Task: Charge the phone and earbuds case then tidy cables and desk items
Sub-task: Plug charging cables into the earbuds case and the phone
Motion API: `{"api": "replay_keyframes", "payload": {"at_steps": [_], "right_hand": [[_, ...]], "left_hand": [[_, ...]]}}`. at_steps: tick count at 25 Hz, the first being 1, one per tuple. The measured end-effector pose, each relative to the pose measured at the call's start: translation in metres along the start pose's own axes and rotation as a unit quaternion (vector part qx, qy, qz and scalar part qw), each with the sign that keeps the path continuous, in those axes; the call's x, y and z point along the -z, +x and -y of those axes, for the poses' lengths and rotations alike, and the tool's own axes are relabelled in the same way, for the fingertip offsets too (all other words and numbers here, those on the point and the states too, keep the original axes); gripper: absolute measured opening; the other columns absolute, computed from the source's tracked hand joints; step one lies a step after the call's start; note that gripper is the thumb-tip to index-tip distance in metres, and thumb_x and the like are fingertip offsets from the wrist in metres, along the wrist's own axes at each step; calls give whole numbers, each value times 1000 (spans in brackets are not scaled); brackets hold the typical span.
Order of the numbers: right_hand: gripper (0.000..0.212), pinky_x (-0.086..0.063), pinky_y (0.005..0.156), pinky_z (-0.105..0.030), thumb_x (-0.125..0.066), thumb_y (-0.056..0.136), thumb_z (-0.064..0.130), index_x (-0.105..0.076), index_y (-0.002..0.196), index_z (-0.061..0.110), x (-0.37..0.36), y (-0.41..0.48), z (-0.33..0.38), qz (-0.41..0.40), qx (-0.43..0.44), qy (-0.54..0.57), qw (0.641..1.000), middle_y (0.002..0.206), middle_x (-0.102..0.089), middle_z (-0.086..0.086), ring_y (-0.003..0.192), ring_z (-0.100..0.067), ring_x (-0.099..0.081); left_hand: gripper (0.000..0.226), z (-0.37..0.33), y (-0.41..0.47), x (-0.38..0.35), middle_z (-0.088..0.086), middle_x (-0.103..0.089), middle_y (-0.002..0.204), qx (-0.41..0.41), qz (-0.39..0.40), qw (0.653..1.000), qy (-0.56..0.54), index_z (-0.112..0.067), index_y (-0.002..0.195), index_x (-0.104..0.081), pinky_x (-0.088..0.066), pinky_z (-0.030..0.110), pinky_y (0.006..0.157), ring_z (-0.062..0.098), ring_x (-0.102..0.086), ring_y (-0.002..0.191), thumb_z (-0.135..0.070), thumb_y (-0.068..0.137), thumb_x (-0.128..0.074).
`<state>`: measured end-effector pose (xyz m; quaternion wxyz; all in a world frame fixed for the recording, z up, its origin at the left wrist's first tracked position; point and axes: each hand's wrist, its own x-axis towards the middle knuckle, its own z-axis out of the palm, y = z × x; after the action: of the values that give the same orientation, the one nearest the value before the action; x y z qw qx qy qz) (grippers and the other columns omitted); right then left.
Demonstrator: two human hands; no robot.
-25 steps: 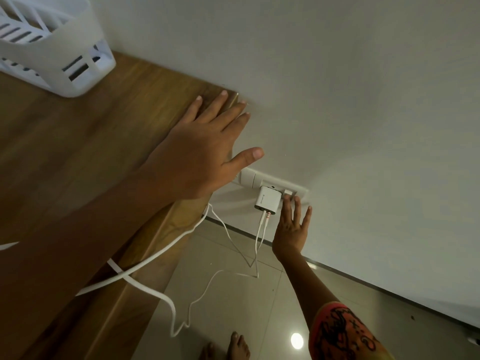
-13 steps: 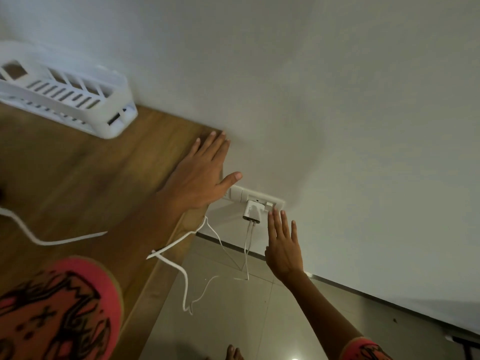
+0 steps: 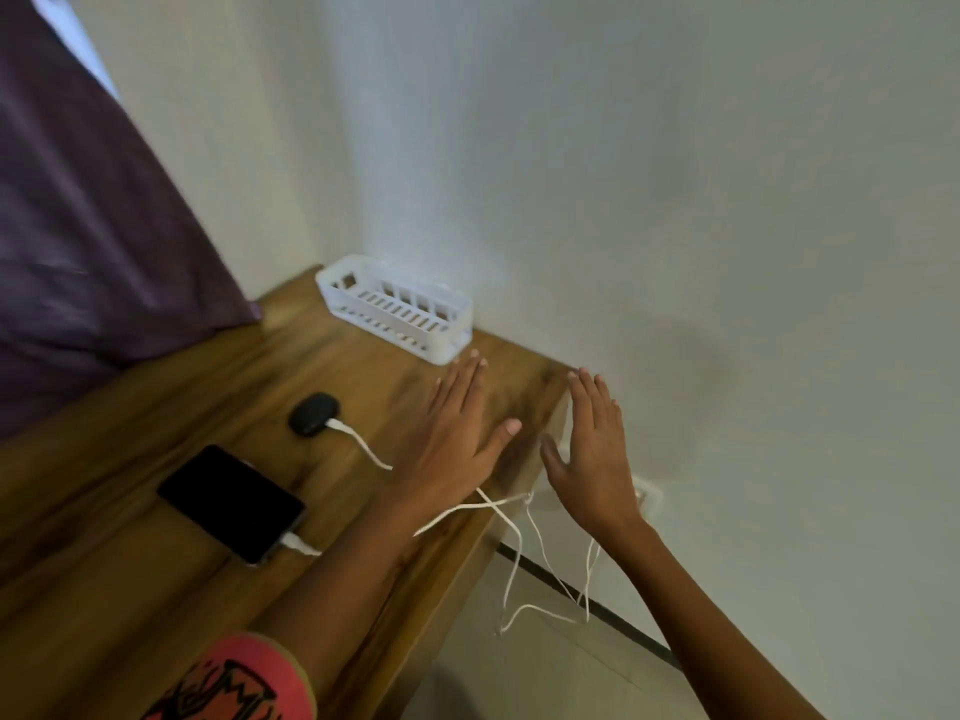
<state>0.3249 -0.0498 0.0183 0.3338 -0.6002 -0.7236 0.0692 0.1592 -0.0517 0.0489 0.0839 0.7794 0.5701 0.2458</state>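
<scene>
A black phone (image 3: 231, 504) lies flat on the wooden desk (image 3: 156, 589), with a white cable (image 3: 298, 545) plugged into its near end. Behind it sits a black earbuds case (image 3: 313, 414) with its own white cable (image 3: 361, 444) plugged in. My left hand (image 3: 452, 444) rests flat on the desk near its right edge, fingers straight. My right hand (image 3: 589, 454) hovers open just past that edge, in front of the wall socket (image 3: 647, 496), which it mostly hides. Both cables run under my left arm and hang off the edge (image 3: 519, 553).
A white slotted basket (image 3: 397, 309) stands at the desk's back against the wall. Purple fabric (image 3: 88, 236) covers the far left. Beyond the desk's right edge the tiled floor (image 3: 545, 662) meets the white wall at a dark skirting line.
My right hand has lifted away from the charger at the socket to beside the desk edge. The view has swung up and left, so the phone and earbuds case now show.
</scene>
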Motion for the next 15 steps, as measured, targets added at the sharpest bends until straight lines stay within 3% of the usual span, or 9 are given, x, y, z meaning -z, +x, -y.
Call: {"api": "replay_keyframes", "payload": {"at_steps": [3, 7, 11, 13, 15], "right_hand": [[63, -24, 114, -44, -63, 84, 18, -33, 139, 7, -11, 8, 65, 7, 53, 86, 995, 148, -32, -13, 140, -26, -24], [58, -19, 111, -24, -56, 89, 24, -31, 140, 13, -43, 7, 121, 118, 117, 196, 966, 150, -29, -5, 140, -17, -24], [56, -21, 99, -10, -56, 88, 18, -32, 138, 13, -79, 11, 152, 270, 164, 244, 917, 143, -37, -3, 132, -16, -35], [55, -25, 95, -11, -57, 87, 15, -35, 137, 11, -94, 13, 156, 337, 172, 227, 897, 134, -41, -1, 126, -14, -39], [44, -28, 95, -16, -51, 86, 25, -47, 126, 7, -113, 14, 156, 372, 201, 183, 887, 121, -53, -6, 117, -21, -48]], "left_hand": [[82, 21, -34, 26, 2, -3, 157, 81, -58, 995, -28, -12, 146, -7, -5, 35, 119, 10, 6, 141, -63, 84, -23], [73, 53, -72, 41, -2, 0, 157, 200, -94, 975, -30, -14, 147, -6, -2, 26, 116, 9, 8, 142, -54, 91, -33], [65, 83, -97, 53, -2, 2, 157, 343, -149, 926, -46, -16, 147, -5, 3, 24, 113, 11, 7, 143, -43, 95, -34], [65, 91, -108, 53, -2, 2, 157, 410, -155, 896, -72, -16, 147, -2, -3, 30, 115, 14, 5, 144, -44, 95, -30], [65, 98, -119, 50, 2, -4, 157, 463, -178, 862, -103, -14, 147, -5, -12, 33, 116, 18, -5, 144, -44, 95, -29]]}}
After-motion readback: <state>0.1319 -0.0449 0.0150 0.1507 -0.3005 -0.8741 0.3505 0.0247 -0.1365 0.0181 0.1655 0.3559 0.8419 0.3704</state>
